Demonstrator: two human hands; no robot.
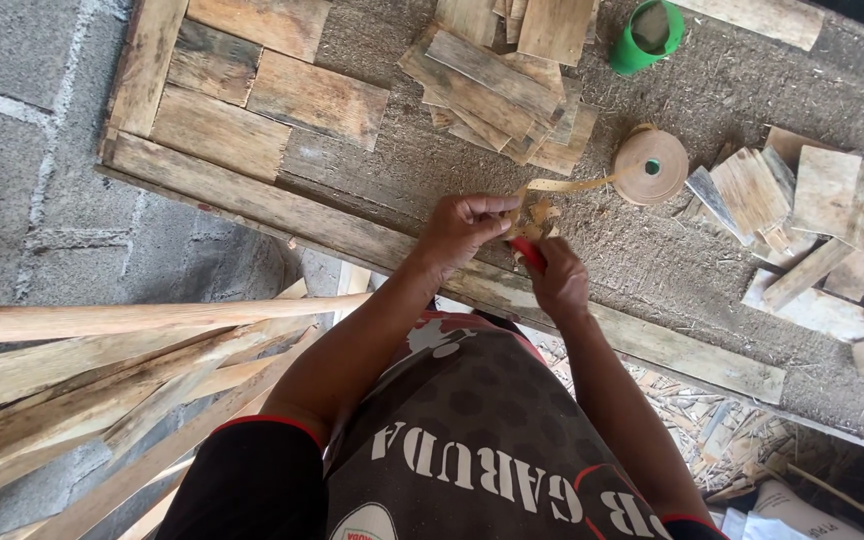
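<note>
At the near edge of the workbench, both hands meet over a small bundle of thin wood pieces. The left hand is closed on the bundle, fingers curled over its top, thumb side toward the roll. The right hand is clenched around something with a red handle, possibly a knife or cutter, though only a sliver of it shows. A strip of tan tape runs taut from the bundle to the tape roll, which stands on its edge a little further in on the bench.

As a judgement, the binding of this bundle is under way: tape is on it but remains joined to the roll, so the strip has not been cut. Plenty of loose wood is left: a stack of short boards toward the far edge, and scattered offcuts toward the right end. A green cup stands by the far edge.

Both forearms reach forward from the body, elbows bent, the wrists close together, the left wrist turned inward over the right hand.
</note>
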